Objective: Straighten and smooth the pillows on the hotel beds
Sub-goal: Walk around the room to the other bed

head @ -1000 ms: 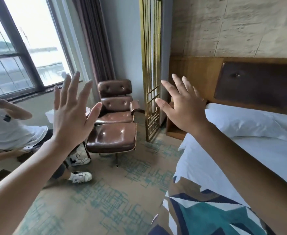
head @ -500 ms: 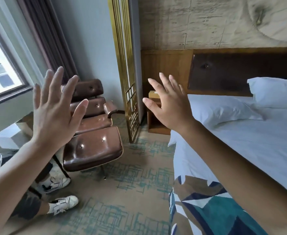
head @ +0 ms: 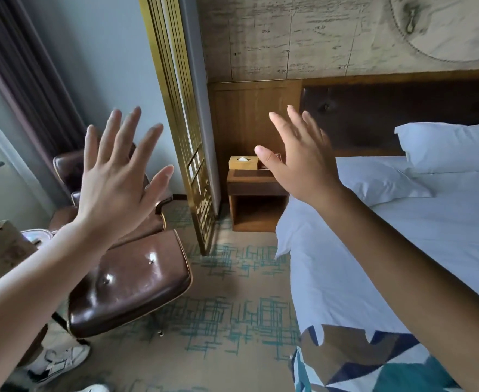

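Observation:
Two white pillows lie at the head of the bed (head: 444,236). The flat pillow (head: 379,179) rests near the bed's left edge; a plumper pillow (head: 453,145) leans against the dark headboard (head: 402,108) to its right. My left hand (head: 116,176) is raised in the air over the brown chair, fingers spread, holding nothing. My right hand (head: 300,159) is also raised with fingers apart, hovering just left of the flat pillow and in front of the nightstand, touching nothing.
A brown leather lounge chair with footstool (head: 130,281) stands at the left. A gold lattice screen (head: 181,123) and a wooden nightstand (head: 256,199) with a tissue box (head: 242,162) sit beside the bed. Another person's white shoes (head: 60,360) are at bottom left. A patterned bed runner (head: 374,363) crosses the bed's foot.
The view has swung right, from the window toward the bed's head; the second pillow and nightstand have come into sight. Both hands stay raised and spread.

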